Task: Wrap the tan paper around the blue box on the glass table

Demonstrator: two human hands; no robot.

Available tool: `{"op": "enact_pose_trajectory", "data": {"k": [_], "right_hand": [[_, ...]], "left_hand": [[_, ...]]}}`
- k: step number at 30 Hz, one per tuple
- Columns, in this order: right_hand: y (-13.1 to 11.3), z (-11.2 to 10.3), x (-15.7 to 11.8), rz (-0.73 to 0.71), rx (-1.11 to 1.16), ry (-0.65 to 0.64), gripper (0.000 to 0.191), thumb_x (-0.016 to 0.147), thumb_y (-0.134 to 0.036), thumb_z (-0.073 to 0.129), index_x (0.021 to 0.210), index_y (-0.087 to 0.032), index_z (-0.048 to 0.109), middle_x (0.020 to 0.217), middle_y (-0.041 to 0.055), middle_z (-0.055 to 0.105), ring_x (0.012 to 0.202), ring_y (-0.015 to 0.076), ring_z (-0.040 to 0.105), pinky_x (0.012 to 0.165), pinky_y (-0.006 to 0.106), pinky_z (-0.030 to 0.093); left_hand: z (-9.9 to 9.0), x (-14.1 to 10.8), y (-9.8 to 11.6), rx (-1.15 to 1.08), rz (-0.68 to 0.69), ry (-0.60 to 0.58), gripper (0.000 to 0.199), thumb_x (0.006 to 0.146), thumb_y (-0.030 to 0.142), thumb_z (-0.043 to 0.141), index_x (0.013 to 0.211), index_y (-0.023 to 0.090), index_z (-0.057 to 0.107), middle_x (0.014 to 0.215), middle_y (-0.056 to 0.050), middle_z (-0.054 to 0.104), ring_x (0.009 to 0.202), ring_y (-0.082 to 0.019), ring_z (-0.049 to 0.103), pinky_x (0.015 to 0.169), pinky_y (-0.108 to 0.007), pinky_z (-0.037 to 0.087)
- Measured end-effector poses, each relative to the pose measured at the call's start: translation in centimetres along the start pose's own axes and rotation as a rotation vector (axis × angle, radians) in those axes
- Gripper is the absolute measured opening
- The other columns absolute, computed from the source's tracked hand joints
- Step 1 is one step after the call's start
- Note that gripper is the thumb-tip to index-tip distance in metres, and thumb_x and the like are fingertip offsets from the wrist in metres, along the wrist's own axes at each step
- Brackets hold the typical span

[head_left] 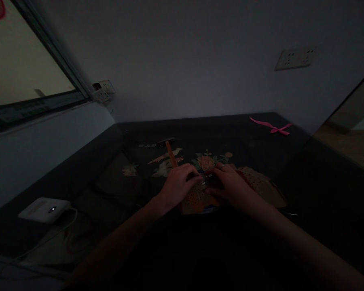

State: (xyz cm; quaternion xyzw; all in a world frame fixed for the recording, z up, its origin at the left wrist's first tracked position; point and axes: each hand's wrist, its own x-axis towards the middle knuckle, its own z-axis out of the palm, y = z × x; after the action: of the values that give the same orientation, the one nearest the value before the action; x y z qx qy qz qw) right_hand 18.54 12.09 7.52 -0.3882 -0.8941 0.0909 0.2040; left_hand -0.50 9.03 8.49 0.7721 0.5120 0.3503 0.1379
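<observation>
In the dim light at the middle of the table, my left hand (178, 180) has its thumb and fingers closed together. My right hand (229, 182) faces it, fingers bent in a pinch, with a ring on one finger. Between the fingertips is something small and partly shiny, too dark to name. Under both hands lies a tan, dotted flat piece (195, 200) with a bit of blue at its lower edge. Another tan dotted part (263, 188), edged in red, spreads beyond my right wrist. An orange-brown stick (171, 153) rises behind my left knuckles; its lower end is hidden.
The dark, glossy table (230, 135) carries a printed flower (206, 162) pattern. A white device (45, 209) with a cable lies at the left. A pink ribbon-like strip (273, 127) is at the back right. Walls with sockets (295, 58) stand behind.
</observation>
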Motion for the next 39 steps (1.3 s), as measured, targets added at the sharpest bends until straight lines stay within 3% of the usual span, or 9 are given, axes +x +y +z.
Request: {"op": "enact_pose_trajectory", "data": {"k": [5,8,12,15,19,23,29,36,39], "right_hand": [[-0.2,-0.1,0.0,-0.003,-0.004,0.003,0.037,0.069,-0.028,0.074,0.104,-0.018,0.065,0.099,0.0113,0.062,0.092,0.0275,0.059,0.079,0.041,0.048],[0.0,0.0,-0.1,0.005,-0.001,0.015,0.037,0.070,-0.027,0.073,0.104,-0.016,0.065,0.102,0.0128,0.062,0.095,0.0285,0.058,0.082,0.042,0.048],[0.2,0.2,-0.1,0.009,-0.014,0.038,0.037,0.071,-0.028,0.072,0.104,-0.016,0.065,0.101,0.0128,0.062,0.095,0.0290,0.058,0.082,0.043,0.048],[0.3,0.3,-0.2,0.013,-0.006,0.051,0.034,0.072,-0.028,0.070,0.104,-0.017,0.065,0.099,0.0119,0.063,0.092,0.0284,0.059,0.078,0.043,0.049],[0.4,0.4,-0.2,-0.003,-0.014,0.064,0.033,0.072,-0.028,0.070,0.103,-0.018,0.065,0.098,0.0115,0.063,0.091,0.0279,0.060,0.078,0.043,0.050],[0.5,0.5,-0.2,-0.008,-0.040,0.054,0.033,0.072,-0.029,0.070,0.104,-0.019,0.065,0.099,0.0112,0.064,0.093,0.0282,0.060,0.081,0.043,0.049],[0.4,0.4,-0.2,0.000,-0.058,0.046,0.035,0.072,-0.028,0.070,0.105,-0.016,0.064,0.098,0.0119,0.064,0.092,0.0280,0.060,0.080,0.042,0.049],[0.2,0.2,-0.1,0.014,-0.037,0.033,0.035,0.072,-0.028,0.071,0.104,-0.016,0.065,0.100,0.0129,0.063,0.093,0.0287,0.059,0.081,0.043,0.050],[0.2,0.2,-0.2,0.009,-0.043,0.037,0.035,0.072,-0.028,0.070,0.104,-0.014,0.065,0.101,0.0138,0.063,0.094,0.0293,0.059,0.081,0.043,0.049]], "left_hand": [[-1.6,0.5,0.7,-0.197,-0.076,0.203,0.016,0.081,0.030,0.060,0.073,0.016,0.059,0.072,-0.002,0.063,0.068,-0.014,0.061,0.062,-0.024,0.049],[-3.5,0.2,-0.1,-0.223,-0.114,0.279,0.016,0.077,0.032,0.061,0.074,0.016,0.061,0.073,-0.002,0.065,0.067,-0.013,0.062,0.063,-0.023,0.050],[-6.3,-2.7,-4.2,-0.102,-0.285,0.368,0.017,0.072,0.033,0.063,0.073,0.016,0.064,0.070,-0.001,0.067,0.063,-0.014,0.062,0.062,-0.024,0.051],[-7.8,-6.7,-8.1,0.077,-0.445,0.357,0.020,0.070,0.036,0.062,0.073,0.016,0.066,0.075,-0.002,0.070,0.070,-0.018,0.065,0.069,-0.028,0.051],[-8.2,-11.7,-11.8,0.163,-0.597,0.274,0.025,0.072,0.039,0.060,0.079,0.017,0.068,0.082,-0.004,0.071,0.076,-0.021,0.066,0.071,-0.031,0.051],[-7.6,-13.5,-13.7,0.228,-0.545,0.206,0.025,0.076,0.040,0.057,0.083,0.019,0.068,0.088,-0.004,0.071,0.080,-0.021,0.066,0.075,-0.031,0.051],[-7.0,-13.2,-15.0,0.347,-0.401,0.134,0.019,0.080,0.035,0.054,0.086,0.021,0.066,0.092,-0.006,0.068,0.088,-0.021,0.062,0.082,-0.034,0.048],[-7.8,-13.5,-14.0,0.417,-0.336,0.161,0.023,0.084,0.033,0.048,0.092,0.019,0.064,0.098,-0.007,0.064,0.095,-0.022,0.059,0.088,-0.036,0.047],[-8.3,-14.9,-13.4,0.432,-0.302,0.109,0.024,0.086,0.032,0.045,0.097,0.020,0.063,0.103,-0.007,0.063,0.097,-0.022,0.059,0.088,-0.037,0.047]]}}
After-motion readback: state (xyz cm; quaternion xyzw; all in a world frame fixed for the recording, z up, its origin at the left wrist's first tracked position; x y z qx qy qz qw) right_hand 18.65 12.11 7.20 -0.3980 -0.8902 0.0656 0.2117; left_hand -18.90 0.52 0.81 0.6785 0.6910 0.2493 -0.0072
